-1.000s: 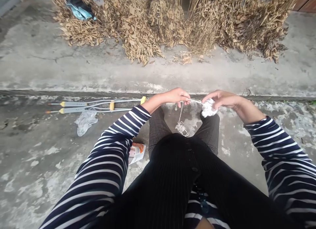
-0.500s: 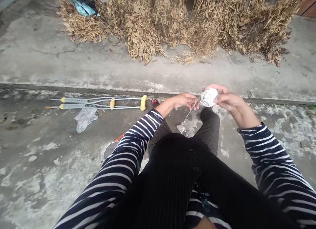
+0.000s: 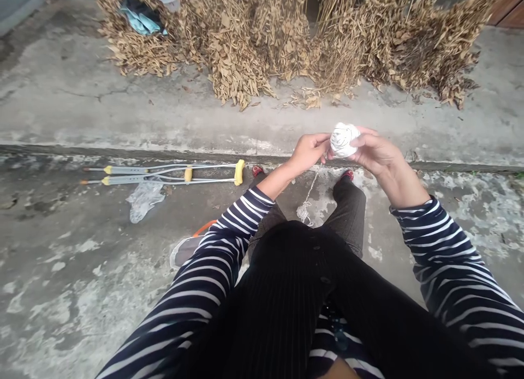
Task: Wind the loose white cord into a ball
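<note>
Now right hand (image 3: pixel 379 156) has lifted the white string ball (image 3: pixel 343 140) in a firm grip; left hand (image 3: pixel 308 154) curls narrow beside it, hold unclear; strand (image 3: pixel 311 185) drops to a small tangle (image 3: pixel 303 212).

We have a pair of aluminium crutches (image 3: pixel 164 173) lying left of the grip (image 3: pixel 340 144), a crumpled plastic bag (image 3: pixel 144 202) just below them, and dried leafy stalks (image 3: pixel 286 46) heaped beyond the grip on a concrete ledge (image 3: pixel 123 117).

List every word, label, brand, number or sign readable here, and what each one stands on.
None can be read.
The metal crutches and the clear plastic bag show no legible print; any small marks would be too small to read.
The white ball of string shows only wound strands.
</note>
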{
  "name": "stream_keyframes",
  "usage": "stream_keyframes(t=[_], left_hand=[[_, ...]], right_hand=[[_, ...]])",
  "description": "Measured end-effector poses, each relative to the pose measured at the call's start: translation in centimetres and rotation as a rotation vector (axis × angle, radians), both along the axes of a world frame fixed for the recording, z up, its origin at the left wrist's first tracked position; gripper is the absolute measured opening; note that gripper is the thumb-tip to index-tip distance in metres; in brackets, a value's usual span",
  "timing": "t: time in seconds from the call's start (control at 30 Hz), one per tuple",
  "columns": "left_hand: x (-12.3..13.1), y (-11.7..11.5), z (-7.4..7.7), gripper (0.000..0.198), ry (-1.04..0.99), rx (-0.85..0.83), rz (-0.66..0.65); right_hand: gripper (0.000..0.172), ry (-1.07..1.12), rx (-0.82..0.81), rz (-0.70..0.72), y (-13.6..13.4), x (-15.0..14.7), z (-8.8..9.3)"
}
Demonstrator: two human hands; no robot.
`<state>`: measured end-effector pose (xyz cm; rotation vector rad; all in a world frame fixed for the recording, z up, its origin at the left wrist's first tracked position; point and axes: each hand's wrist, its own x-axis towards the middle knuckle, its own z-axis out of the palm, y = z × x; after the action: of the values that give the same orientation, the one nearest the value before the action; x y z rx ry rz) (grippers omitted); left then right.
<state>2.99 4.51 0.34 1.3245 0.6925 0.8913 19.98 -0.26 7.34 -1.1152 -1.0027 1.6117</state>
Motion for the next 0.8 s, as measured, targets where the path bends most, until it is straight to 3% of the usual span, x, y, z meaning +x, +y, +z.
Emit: stream_keyframes(t=[0.17, 0.47, 0.67, 0.8], left_hand=[[0.1, -0.6, 1.3, 0.023, -0.011, -0.049, -0.011], [0.3, 0.6, 2.2, 0.019, -0.04, -0.18, -0.132], [-0.8, 1.5, 1.9, 0.025, -0.032, -0.213, -0.198], [-1.9, 1.7, 0.7, 0.029, -0.013, -0.211, -0.227]], right_hand=[[0.034, -0.019, 0.038, -0.105, 1.1, 0.8, 1.4], [0.022, -0.051, 0.187, -0.529, 4.6, -0.6, 9.2], [0.028, -0.131, 0.419, -0.69, 8.8, 0.9, 12.3], [0.032, -0.185, 0.492, -0.803, 10.0, 2.3, 15.1]])
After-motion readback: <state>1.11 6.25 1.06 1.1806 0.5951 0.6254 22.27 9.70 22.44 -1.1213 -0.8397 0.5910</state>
